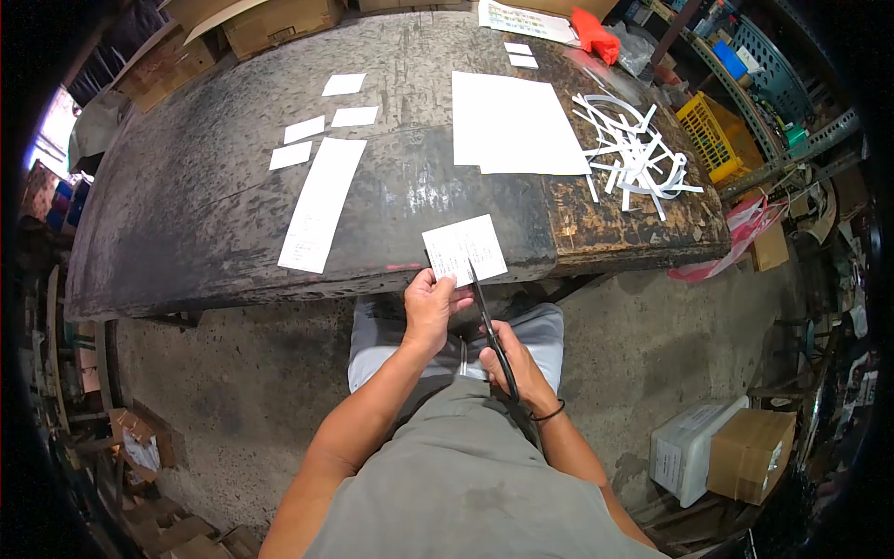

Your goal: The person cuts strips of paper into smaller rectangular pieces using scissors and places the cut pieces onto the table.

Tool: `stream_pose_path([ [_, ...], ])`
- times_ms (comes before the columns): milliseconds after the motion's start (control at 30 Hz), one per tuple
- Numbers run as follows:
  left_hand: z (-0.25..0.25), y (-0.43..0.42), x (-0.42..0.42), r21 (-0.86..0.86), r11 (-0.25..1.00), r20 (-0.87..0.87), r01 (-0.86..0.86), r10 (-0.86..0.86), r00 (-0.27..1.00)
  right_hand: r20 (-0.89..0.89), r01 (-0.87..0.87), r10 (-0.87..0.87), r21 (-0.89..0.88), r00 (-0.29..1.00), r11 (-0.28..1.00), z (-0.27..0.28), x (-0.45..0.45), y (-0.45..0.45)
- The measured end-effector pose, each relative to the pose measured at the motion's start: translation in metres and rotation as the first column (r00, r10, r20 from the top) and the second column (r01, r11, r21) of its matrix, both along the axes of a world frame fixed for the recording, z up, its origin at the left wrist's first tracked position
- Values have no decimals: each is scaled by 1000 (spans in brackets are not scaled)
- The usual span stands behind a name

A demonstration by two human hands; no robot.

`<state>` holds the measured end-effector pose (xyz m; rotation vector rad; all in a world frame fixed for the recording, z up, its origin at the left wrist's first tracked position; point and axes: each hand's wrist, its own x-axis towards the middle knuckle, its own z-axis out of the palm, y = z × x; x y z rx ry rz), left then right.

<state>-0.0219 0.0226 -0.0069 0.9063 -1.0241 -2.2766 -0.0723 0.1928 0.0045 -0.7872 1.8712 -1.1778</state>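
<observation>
My left hand (430, 306) pinches the lower left corner of a white paper piece (475, 244) with small print on it, held at the table's front edge. In my right hand (518, 358) is a pair of black scissors (491, 328), its fingers wrapped round the handles. The blades point away from me and meet the paper's lower edge; how far apart they are I cannot make out. To the left on the table lies a long paper strip (322, 205) with print at its near end. Several small cut paper pieces (355, 116) lie beyond it.
Large white sheets (515, 124) lie on the dark worn table (214, 177). A heap of thin paper offcuts (638, 158) is at the right. Cardboard boxes (279, 26) line the back; a yellow crate (712, 135) stands beyond the right edge. A carton (752, 452) sits on the floor.
</observation>
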Motion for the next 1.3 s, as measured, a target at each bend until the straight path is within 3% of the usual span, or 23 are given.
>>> stream_pose_path([
  [1300, 6, 0, 0, -12, 1000, 11, 23, -23, 1000, -72, 47, -51, -56, 996, 997, 5, 4, -3],
])
